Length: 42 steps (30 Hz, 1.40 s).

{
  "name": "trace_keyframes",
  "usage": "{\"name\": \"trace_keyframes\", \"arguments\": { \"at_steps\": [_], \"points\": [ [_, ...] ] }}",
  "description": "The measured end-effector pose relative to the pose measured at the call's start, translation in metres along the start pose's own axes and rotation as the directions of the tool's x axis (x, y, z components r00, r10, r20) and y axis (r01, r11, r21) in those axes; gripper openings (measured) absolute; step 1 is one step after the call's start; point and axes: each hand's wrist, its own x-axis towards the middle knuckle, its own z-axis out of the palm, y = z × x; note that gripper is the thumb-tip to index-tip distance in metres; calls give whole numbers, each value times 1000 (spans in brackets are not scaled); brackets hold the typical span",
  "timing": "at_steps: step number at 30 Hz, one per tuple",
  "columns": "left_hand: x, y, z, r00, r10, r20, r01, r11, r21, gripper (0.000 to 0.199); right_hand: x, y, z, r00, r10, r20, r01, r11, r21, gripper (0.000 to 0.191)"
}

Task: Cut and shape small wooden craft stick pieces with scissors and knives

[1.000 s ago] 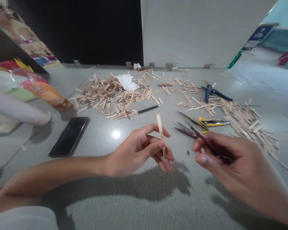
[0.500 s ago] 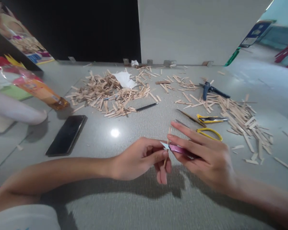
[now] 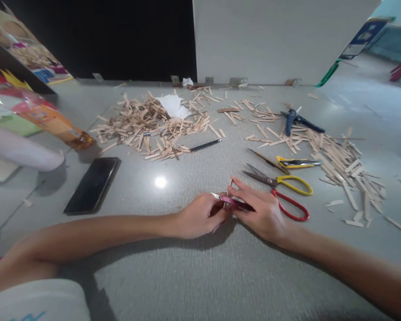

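Observation:
Near the middle of the table, my left hand (image 3: 200, 216) is closed on a thin wooden stick (image 3: 229, 186) that stands roughly upright between both hands. My right hand (image 3: 262, 211) grips a purple-handled knife (image 3: 235, 203), its pale blade tip pointing left over the left hand's fingers. The knife crosses the stick, and right-hand fingertips touch the stick's upper end. Scissors (image 3: 270, 180) with one yellow and one red handle lie just beyond my right hand. The stick's lower end is hidden by the fingers.
Wood pieces (image 3: 147, 127) are heaped around white paper (image 3: 173, 106), with more (image 3: 341, 156) at right. A black pen (image 3: 205, 145), yellow cutter (image 3: 297, 163) and blue-handled tool (image 3: 290, 120) lie beyond the hands. At left are a phone (image 3: 92, 185) and an orange bottle (image 3: 53, 122).
My right hand has moved left and slightly down, uncovering the scissors. The knife has shifted left across the stick. My left hand's fingers are more curled in, and the stick's top leans right.

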Motion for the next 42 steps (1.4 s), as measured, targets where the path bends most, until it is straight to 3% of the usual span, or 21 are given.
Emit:
{"name": "trace_keyframes", "arguments": {
  "at_steps": [7, 14, 27, 32, 42],
  "points": [
    [6, -13, -4, 997, 7, 76, -5, 1000, -28, 28, -2, 7, 8, 1000, -15, 11, 14, 998, 58, 24],
    [8, -10, -9, 990, 0, 138, 7, 999, -53, 29, -3, 10, 14, 995, 98, 13, -99, 983, 153, 31],
    [7, -7, -7, 988, -36, 149, 63, 981, -183, 13, 5, 8, 14, 974, 226, -16, -220, 961, 168, 28],
    [8, -8, -8, 989, -48, 143, 85, 959, -271, 17, 10, 6, 9, 979, 197, 53, -204, 953, 225, 35],
    [8, -10, -8, 992, -36, 123, 62, 974, -217, 18, 11, 7, 10, 977, 211, 41, -214, 935, 283, 22]
  ]
}}
